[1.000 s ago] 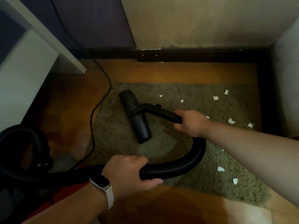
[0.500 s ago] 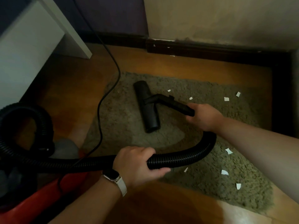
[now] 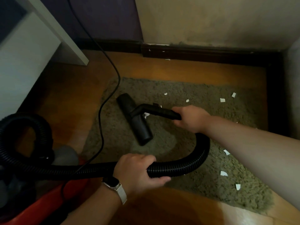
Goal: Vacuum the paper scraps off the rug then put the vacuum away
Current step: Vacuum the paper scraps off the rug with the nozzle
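White furniture panel (image 3: 24, 70) at left, dark skirting board (image 3: 211, 53) under beige wall (image 3: 211, 18), wooden floor (image 3: 194, 70)

The rug (image 3: 186, 88) is rough, shaggy matt pile; white paper scraps (image 3: 222, 100) lie on it toward 3 o'clock. The floor (image 3: 178, 69) is glossy varnished wood. The hose (image 3: 186, 166) is ribbed black plastic with a faint sheen, the wand (image 3: 162, 111) and nozzle (image 3: 141, 127) smooth matt plastic. At 8 o'clock the vacuum (image 3: 48, 203) shell looks glossy red plastic
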Available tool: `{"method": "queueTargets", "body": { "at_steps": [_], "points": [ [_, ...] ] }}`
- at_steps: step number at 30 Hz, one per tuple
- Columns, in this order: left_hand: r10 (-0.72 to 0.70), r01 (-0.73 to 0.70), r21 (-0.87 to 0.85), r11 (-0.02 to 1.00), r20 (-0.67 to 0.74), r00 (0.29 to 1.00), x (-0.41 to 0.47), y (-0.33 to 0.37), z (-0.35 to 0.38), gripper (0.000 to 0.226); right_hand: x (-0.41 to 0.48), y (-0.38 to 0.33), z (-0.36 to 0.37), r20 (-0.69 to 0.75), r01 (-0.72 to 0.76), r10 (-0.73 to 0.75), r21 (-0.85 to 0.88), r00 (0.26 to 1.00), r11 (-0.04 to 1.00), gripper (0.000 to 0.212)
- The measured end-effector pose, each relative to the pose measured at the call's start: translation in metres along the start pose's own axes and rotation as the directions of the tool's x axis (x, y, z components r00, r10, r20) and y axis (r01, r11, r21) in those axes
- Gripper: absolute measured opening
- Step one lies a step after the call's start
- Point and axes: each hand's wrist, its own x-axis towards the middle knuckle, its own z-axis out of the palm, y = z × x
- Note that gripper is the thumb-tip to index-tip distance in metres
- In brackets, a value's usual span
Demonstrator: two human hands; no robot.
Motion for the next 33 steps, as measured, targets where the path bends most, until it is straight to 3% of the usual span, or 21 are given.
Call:
{"method": "queueTargets", "body": {
  "at_steps": [2, 5, 17, 33],
  "points": [
    [-0.044, 0.045, -0.009, 0.999, 0.065, 0.997, -0.003, -0.001, 0.002, 0.059, 0.004, -0.001, 0.003, 0.021, 0.013, -0.013, -0.007, 1.000, 1.000, 0.011],
    [-0.059, 0.059, 0.025, 0.998, 0.020, 0.998, -0.002, 0.000, 0.004, 0.057, 0.002, 0.008, 0.008, 0.018, -0.024, 0.024, 0.012, 1.000, 1.000, 0.013],
    [-0.022, 0.020, 0.026, 0.999, 0.099, 0.995, 0.018, 0.013, 0.003, 0.065, -0.030, 0.063, 0.006, 0.006, -0.240, 0.241, 0.147, 0.970, 0.960, 0.026],
    [-0.030, 0.026, 0.037, 0.999, 0.116, 0.993, 0.012, 0.007, 0.002, 0.068, -0.017, 0.057, 0.019, 0.024, -0.220, 0.224, 0.311, 0.974, 0.925, 0.023]
  ]
}}
